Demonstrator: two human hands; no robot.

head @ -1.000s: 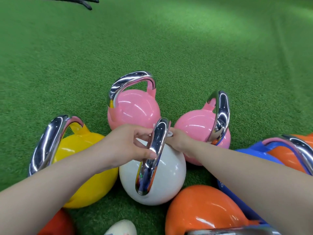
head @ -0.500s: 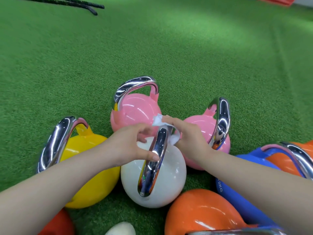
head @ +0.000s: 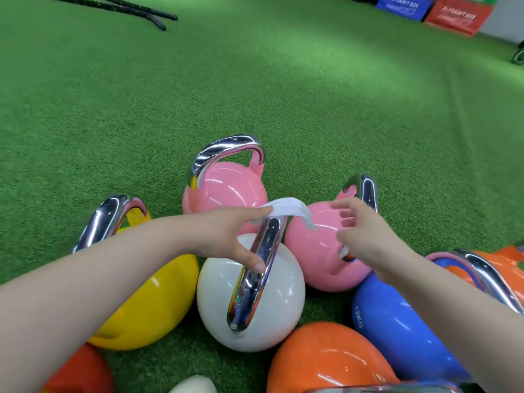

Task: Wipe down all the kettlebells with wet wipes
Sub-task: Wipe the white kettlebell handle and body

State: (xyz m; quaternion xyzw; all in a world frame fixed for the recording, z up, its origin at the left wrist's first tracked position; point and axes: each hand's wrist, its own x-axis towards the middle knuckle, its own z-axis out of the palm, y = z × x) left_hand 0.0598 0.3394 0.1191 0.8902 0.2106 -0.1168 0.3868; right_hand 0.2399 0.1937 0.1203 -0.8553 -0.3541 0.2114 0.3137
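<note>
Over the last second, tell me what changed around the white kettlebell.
The wet wipe passed from the right hand to the left hand, whose fingers now pinch it over the chrome handle. The right hand let go and drew back, open. The white kettlebell and its neighbours stayed put.

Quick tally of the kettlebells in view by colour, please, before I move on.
Pink: 2
Orange: 3
White: 2, one under the wipe, one cropped
Yellow: 1
Blue: 1
Total: 9
</note>
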